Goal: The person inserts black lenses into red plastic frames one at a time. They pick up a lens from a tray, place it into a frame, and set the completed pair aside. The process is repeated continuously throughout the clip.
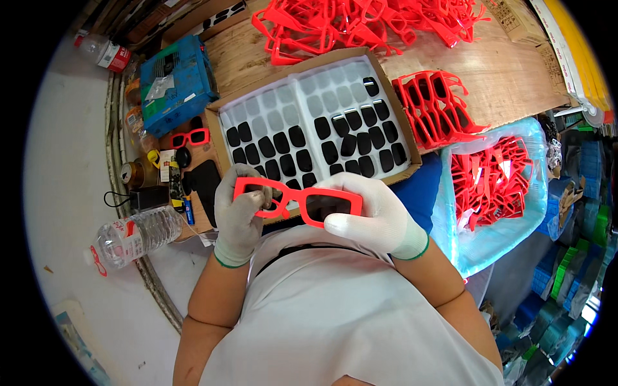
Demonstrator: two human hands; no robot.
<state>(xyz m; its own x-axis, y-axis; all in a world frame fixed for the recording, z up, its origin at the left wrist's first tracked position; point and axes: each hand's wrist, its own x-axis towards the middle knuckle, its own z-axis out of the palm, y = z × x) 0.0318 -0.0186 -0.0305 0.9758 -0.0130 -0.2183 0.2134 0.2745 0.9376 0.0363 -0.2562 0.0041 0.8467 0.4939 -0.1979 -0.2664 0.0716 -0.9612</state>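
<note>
Both my hands, in white knit gloves, hold a red sunglasses frame [294, 197] level in front of my body. My left hand [239, 215] grips its left end, and soiled glove fingertips show in the left eye opening. On the other end my right hand [380, 215] is closed, thumb at the lower rim. A dark lens [325, 207] shows in the right opening. Just beyond lies a cardboard box [412, 145] with a pale lens tray [302, 106]. Dark lenses [282, 143] fill its nearer pockets; most far pockets hold none.
Loose red frames [360, 26] are heaped at the back. Red sunglasses [434, 106] with dark lenses stand stacked right of the box. A blue-lined bin [541, 193] holds more red frames [492, 180]. At left are a blue case [177, 83] and a plastic bottle [138, 238].
</note>
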